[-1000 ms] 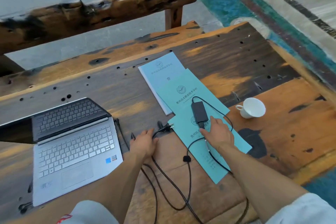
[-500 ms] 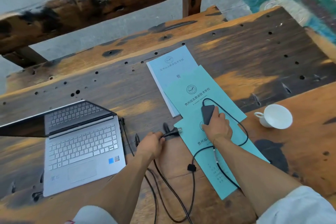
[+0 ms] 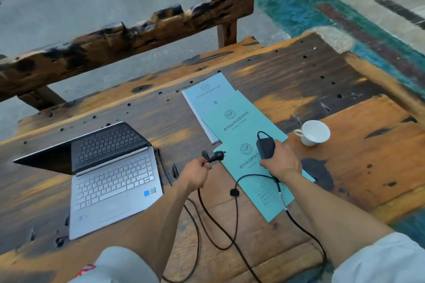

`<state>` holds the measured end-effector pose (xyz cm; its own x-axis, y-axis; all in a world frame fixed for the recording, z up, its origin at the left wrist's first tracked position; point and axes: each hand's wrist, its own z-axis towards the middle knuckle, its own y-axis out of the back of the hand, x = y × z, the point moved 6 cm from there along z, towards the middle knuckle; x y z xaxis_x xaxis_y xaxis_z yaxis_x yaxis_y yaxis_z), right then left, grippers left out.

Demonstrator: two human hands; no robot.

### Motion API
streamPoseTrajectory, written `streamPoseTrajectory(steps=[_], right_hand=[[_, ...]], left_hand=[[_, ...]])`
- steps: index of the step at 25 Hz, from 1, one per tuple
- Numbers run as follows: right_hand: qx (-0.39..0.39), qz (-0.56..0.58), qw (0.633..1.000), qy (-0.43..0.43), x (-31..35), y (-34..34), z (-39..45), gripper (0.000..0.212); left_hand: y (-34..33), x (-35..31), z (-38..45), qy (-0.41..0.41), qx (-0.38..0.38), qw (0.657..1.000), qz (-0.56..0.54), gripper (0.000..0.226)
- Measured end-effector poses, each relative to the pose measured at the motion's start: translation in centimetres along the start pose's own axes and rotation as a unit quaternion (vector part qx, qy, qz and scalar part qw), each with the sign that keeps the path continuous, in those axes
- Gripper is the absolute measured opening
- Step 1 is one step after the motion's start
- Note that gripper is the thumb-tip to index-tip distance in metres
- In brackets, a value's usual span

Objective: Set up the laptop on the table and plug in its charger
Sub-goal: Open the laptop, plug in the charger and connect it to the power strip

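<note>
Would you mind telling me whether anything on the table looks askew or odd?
The laptop sits with its screen folded back almost flat. Three teal booklets lie fanned and overlapping, askew to the table edge. The white cup is tipped toward the camera. Nothing looks spilled or damaged.

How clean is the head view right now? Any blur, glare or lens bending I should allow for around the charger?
Head view: soft even daylight, no hard shadows; black charger brick in the right hand and black wall plug in the left hand read sharp; open silver laptop screen mirrors its keyboard; wide-angle bends the wooden table edges; far floor smeared.
</note>
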<state>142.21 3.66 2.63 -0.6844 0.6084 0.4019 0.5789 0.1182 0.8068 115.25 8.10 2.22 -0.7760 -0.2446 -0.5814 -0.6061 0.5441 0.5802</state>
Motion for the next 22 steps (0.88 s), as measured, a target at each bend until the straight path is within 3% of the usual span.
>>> streamPoseTrajectory(steps=[8, 16, 19, 22], right_hand=[[-0.122, 0.024, 0.989, -0.074, -8.6, 5.6, -12.6, 0.071], [-0.235, 0.078, 0.949, -0.193, -20.3, 5.3, -32.3, 0.079], [-0.234, 0.094, 0.941, -0.226, -23.7, 3.7, -39.2, 0.084], [-0.236, 0.101, 0.934, -0.25, -26.3, 2.6, -45.0, 0.082]], left_hand=[[0.5, -2.2, -6.4, -0.075, -0.044, 0.993, -0.084, 0.031], [-5.2, -4.6, -16.8, -0.194, 0.028, 0.974, -0.116, 0.029], [-8.5, -6.1, -20.5, -0.22, 0.038, 0.963, -0.15, 0.026], [-13.0, -7.5, -24.3, -0.242, 0.094, 0.956, -0.135, 0.026]])
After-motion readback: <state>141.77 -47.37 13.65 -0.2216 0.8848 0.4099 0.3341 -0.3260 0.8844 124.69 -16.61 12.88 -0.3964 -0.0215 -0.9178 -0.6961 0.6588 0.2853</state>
